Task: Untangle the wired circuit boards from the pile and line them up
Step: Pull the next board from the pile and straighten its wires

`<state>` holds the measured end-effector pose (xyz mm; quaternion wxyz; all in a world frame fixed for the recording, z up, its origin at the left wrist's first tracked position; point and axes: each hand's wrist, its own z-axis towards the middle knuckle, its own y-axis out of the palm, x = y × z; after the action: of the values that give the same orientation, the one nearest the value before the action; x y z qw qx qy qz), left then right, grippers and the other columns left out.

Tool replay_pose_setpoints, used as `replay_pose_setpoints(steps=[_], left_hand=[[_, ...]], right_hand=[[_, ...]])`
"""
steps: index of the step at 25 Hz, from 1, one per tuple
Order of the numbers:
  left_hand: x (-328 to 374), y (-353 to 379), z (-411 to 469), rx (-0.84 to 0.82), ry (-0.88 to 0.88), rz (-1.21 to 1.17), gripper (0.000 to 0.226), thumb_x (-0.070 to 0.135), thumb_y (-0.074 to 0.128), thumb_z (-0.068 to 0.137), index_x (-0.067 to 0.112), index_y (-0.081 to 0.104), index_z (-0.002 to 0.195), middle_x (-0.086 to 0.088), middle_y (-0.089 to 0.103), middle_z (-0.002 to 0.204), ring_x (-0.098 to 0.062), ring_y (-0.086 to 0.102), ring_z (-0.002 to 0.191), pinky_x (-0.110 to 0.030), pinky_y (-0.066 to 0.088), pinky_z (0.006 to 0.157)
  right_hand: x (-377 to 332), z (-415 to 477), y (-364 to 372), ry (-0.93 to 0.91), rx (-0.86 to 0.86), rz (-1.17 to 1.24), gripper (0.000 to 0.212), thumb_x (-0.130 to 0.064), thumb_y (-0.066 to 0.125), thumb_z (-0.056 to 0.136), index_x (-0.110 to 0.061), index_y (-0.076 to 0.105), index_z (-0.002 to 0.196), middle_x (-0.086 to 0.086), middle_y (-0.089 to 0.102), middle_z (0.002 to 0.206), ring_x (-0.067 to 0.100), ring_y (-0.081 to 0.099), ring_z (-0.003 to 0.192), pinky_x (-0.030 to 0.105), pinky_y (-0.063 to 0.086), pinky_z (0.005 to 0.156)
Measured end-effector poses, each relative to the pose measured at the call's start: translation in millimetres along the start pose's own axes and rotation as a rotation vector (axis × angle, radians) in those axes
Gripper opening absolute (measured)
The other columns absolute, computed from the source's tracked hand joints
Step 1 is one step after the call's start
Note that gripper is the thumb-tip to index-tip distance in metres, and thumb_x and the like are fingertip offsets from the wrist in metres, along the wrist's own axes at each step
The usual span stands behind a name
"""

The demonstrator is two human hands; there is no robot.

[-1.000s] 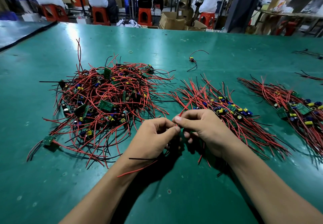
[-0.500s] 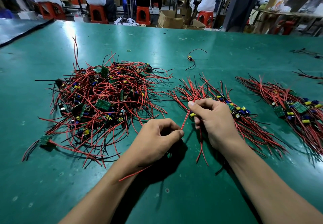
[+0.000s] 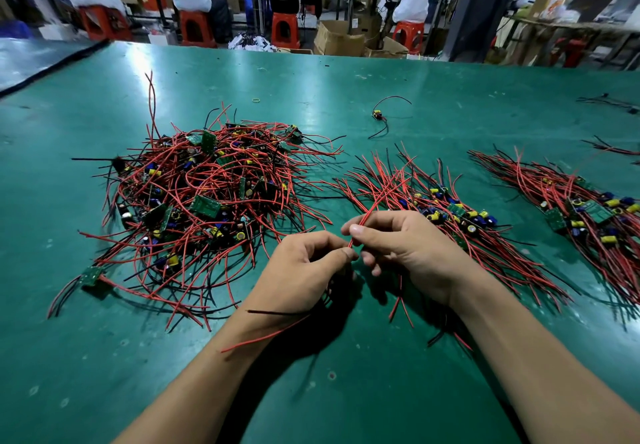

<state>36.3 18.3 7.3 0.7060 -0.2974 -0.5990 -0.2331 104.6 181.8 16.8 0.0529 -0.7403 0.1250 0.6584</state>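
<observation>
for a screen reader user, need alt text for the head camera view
Two hands meet over a green table: the right hand pinches a red wire, the left hand grips wires beside it. A tangled pile lies left, two lined-up rows right.

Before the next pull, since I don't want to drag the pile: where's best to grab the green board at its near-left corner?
Probably the green board itself, by its edges, from the near left: it lies outside the pile, uncovered, while its red wires run off into the tangle.
</observation>
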Motion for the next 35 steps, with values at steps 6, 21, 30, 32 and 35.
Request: replay_pose_setpoints(steps=[6, 21, 30, 32, 35], left_hand=[[1.7, 0.8, -0.8, 0.029, 0.005, 0.029, 0.018, 0.004, 0.063, 0.091, 0.002, 0.069, 0.075, 0.006, 0.064, 0.057, -0.005, 0.054, 0.052, -0.016, 0.043, 0.054], [8.2, -7.8, -0.4, -0.239, -0.091, -0.030, 0.016, 0.005, 0.063, 0.091, 0.004, 0.066, 0.075, -0.005, 0.066, 0.061, -0.013, 0.056, 0.050, -0.021, 0.046, 0.053], [6.3, -10.4, -0.8, -0.265, -0.101, 0.007, 0.015, 0.011, 0.066, 0.090, 0.008, 0.070, 0.077, -0.006, 0.068, 0.066, -0.020, 0.058, 0.059, -0.030, 0.045, 0.062], [5.9, -11.7, -0.2, -0.270, -0.095, 0.016, 0.014, 0.012, 0.066, 0.091, 0.008, 0.071, 0.078, -0.005, 0.069, 0.067, -0.018, 0.059, 0.060, -0.029, 0.046, 0.062], [4.2, -12.6, 0.9, -0.265, -0.094, 0.018, 0.014, 0.013, 0.066, 0.091, 0.008, 0.072, 0.079, -0.005, 0.069, 0.068, -0.019, 0.059, 0.060, -0.030, 0.045, 0.063]], right_hand=[[1.9, 0.3, -0.3, 0.020, -0.030, -0.054, 0.025, -0.023, 0.074, 0.082, -0.001, 0.074, 0.093, 0.015, 0.063, 0.075, 0.014, 0.057, 0.057, 0.022, 0.049, 0.050], [-0.2, 7.1, -6.4, -0.329, 0.578, -0.095, 0.019, -0.023, 0.075, 0.090, -0.015, 0.068, 0.074, 0.002, 0.049, 0.046, 0.011, 0.042, 0.036, 0.019, 0.034, 0.038], [-18.0, 5.4, 1.8, -0.154, 0.455, 0.265, 0.037, -0.025, 0.056, 0.102, -0.018, 0.040, 0.069, -0.006, 0.025, 0.048, 0.005, 0.020, 0.032, 0.017, 0.014, 0.037], [-22.1, 3.9, 1.0, -0.069, 0.405, 0.366, 0.039, -0.027, 0.053, 0.103, -0.017, 0.042, 0.066, -0.006, 0.023, 0.051, 0.004, 0.018, 0.031, 0.018, 0.010, 0.039], [-24.2, 2.7, -1.0, 0.034, 0.336, 0.528, 0.039, -0.030, 0.053, 0.101, -0.016, 0.046, 0.065, -0.005, 0.026, 0.056, 0.002, 0.019, 0.030, 0.016, 0.012, 0.035]])
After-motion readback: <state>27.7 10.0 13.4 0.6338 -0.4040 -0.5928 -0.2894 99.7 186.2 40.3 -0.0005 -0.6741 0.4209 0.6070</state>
